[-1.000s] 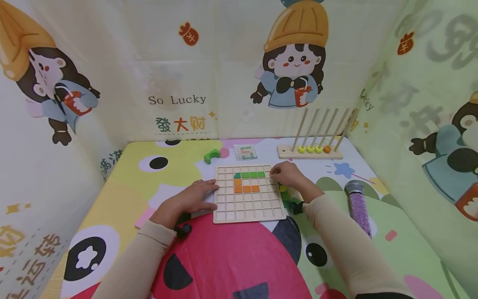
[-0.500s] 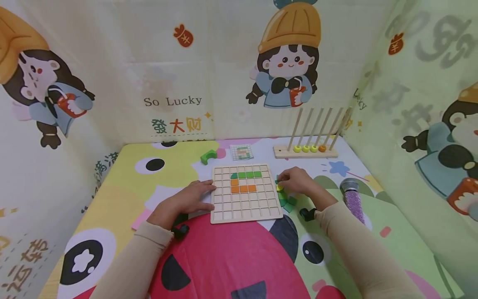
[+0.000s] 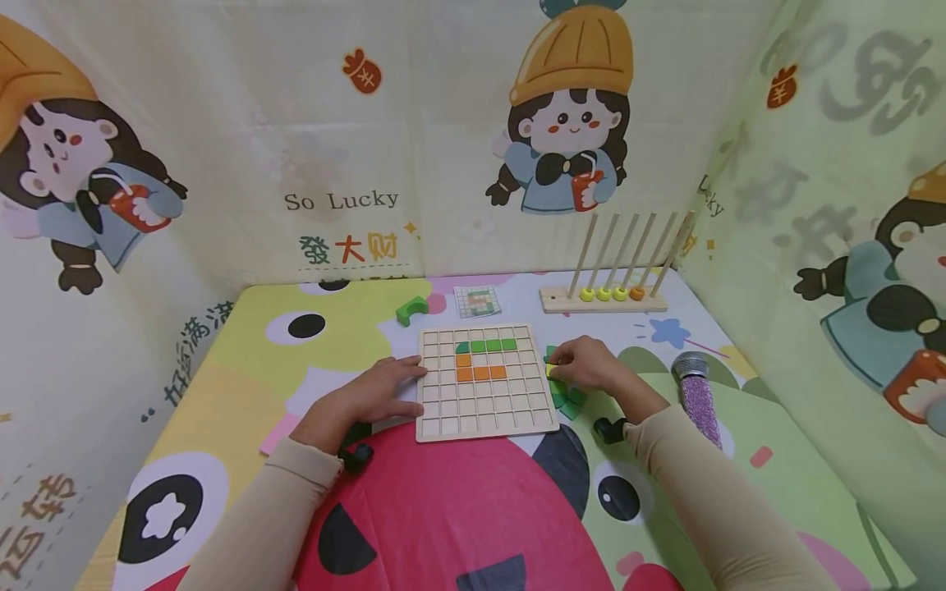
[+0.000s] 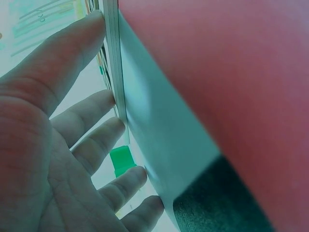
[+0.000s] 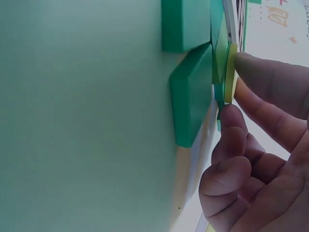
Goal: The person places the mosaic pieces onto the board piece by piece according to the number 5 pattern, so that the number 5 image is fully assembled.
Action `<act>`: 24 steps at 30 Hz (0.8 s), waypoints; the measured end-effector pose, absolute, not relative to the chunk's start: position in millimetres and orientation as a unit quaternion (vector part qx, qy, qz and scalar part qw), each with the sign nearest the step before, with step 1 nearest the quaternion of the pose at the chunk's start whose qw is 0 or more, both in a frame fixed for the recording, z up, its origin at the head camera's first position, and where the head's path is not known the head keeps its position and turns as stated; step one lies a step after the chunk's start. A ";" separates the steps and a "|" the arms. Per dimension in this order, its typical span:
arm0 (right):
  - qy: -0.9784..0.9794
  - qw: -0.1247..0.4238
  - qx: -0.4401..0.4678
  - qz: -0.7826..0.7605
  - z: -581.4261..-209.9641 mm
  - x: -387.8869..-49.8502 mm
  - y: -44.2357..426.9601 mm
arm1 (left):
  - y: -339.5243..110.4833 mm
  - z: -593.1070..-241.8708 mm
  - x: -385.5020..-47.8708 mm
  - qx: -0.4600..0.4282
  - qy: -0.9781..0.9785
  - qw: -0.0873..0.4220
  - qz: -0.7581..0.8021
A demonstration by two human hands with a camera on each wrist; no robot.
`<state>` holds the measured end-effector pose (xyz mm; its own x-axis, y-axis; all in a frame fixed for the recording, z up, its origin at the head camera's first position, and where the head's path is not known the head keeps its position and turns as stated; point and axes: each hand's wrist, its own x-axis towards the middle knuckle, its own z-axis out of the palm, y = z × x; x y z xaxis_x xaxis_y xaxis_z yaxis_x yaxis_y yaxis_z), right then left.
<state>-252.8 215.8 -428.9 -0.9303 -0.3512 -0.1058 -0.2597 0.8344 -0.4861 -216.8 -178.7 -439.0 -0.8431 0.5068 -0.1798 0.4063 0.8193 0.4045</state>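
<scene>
A wooden grid board point(image 3: 488, 410) lies mid-table in the head view. Seated in its cells are a row of green tiles point(image 3: 493, 345), a dark green piece with a rounded corner point(image 3: 463, 348) and several orange tiles point(image 3: 482, 373). Straight fingers of my left hand point(image 3: 373, 397) touch the board's left edge; the left wrist view shows the thumb point(image 4: 72, 53) against that edge. My right hand point(image 3: 587, 363) is over a small heap of green pieces point(image 3: 569, 402) right of the board. Its thumb and a finger pinch a yellow tile point(image 5: 231, 72) above green pieces.
Behind the board lie a printed pattern card point(image 3: 477, 301) and a green arch block point(image 3: 411, 310). A wooden peg stand point(image 3: 602, 304) with yellow and orange beads stands at the back right. A purple glittery microphone point(image 3: 696, 394) lies beyond the right hand.
My right hand has left the board's upper right edge and moved right and nearer, to the heap of pieces. The left hand stays at the board's edge. The head view has shifted slightly.
</scene>
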 end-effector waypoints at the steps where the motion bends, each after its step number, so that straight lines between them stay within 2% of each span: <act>1: 0.953 0.094 -0.160 -0.239 -429.5 -252.4 215.7 | -178.3 -439.2 -216.7 0.245 0.943 0.140 0.178; 17: 0.960 0.085 -0.137 -0.230 -436.8 -249.6 211.5 | -180.1 -438.3 -215.4 0.249 0.941 0.139 0.182; 24: 0.952 0.061 -0.137 -0.267 -433.3 -246.1 219.2 | -180.4 -439.3 -216.4 0.253 0.942 0.133 0.179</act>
<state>-246.1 219.2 -433.3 -0.9550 -0.2934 -0.0439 -0.2277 0.8197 -0.5257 -216.4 -180.4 -439.3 -0.8370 0.5233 -0.1598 0.4284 0.8084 0.4037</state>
